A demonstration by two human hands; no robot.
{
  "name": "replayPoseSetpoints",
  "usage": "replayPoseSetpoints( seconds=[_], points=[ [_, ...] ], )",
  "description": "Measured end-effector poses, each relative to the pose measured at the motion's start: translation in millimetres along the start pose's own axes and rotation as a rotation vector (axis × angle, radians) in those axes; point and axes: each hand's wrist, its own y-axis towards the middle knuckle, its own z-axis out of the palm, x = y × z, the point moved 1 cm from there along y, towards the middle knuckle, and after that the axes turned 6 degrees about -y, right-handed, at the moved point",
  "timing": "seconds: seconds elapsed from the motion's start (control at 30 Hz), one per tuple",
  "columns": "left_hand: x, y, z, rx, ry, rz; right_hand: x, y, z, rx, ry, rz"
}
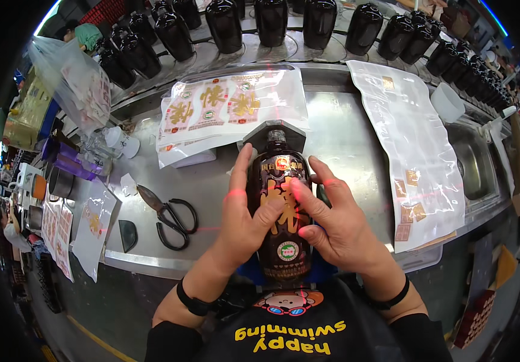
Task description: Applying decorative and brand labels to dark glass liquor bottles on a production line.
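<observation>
A shiny metal bench [332, 145] is set in a busy workroom, and its far side is lined by a curved row of dark bottles [272, 23]. A dark bottle [279, 241] is laid on its back at the near edge of the bench, in front of the person, with its neck pointed away and set near a dark angular block [296, 140]. Its front is covered with large gold lettering and a round green-and-white mark. The lettering is touched by the thumb of the left hand [242, 211], whose fingers are stretched along the bottle's left side. The front is also touched by a fingertip of the right hand [347, 226], whose thumb is placed lower, at the bottle's right side. Both hands are spread wide, not closed around the bottle. Beyond it to the left, printed sticker sheets [217, 108] are stacked; to the right, a pale sheet [386, 130] with a few small gold stickers is spread beside a sink [476, 169]. Left of the bottle, black-handled scissors [178, 220] are placed near a small dark flat piece [127, 235]. Farther left, a white cup [128, 145] and a clear plastic bag [60, 66] are seen.
</observation>
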Motion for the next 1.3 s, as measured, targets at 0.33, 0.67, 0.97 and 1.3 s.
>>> replayPoseSetpoints(
  seconds=[0.33,0.67,0.97,1.3],
  points=[
    [1.6,-0.5,3.1,-0.010,0.114,0.077,2.1,2.0,1.9,-0.009,-0.051,-0.001],
    [4.7,-1.4,1.9,-0.021,0.115,0.071,5.9,2.7,0.8,-0.008,-0.112,-0.016],
    [1.1,-1.7,4.7,-0.022,0.047,0.012,4.4,2.5,1.8,-0.014,-0.103,-0.018],
    [-6.6,2.4,1.8,-0.044,-0.058,-0.068,1.9,-0.7,-0.1,-0.003,-0.055,0.007]
  ],
)
